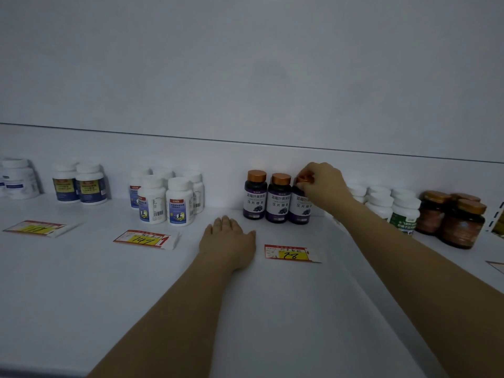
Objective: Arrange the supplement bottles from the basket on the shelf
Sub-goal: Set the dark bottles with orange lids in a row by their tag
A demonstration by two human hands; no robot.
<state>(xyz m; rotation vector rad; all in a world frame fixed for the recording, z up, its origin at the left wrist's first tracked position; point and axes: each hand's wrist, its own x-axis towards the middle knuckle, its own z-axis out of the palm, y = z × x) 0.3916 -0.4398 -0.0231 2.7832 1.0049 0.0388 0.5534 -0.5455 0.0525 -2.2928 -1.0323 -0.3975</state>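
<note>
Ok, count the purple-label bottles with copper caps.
3, in a row: left bottle, middle bottle, right bottle in the right hand grip. Any behind would be hidden.

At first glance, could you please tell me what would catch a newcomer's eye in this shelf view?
The right hand stands out first, its grip on the copper cap of the rightmost purple bottle in a row of three at the back wall, right of centre. The left hand lies flat on the white shelf in front and left of that row, with a red-and-yellow price tag to its right.
</note>
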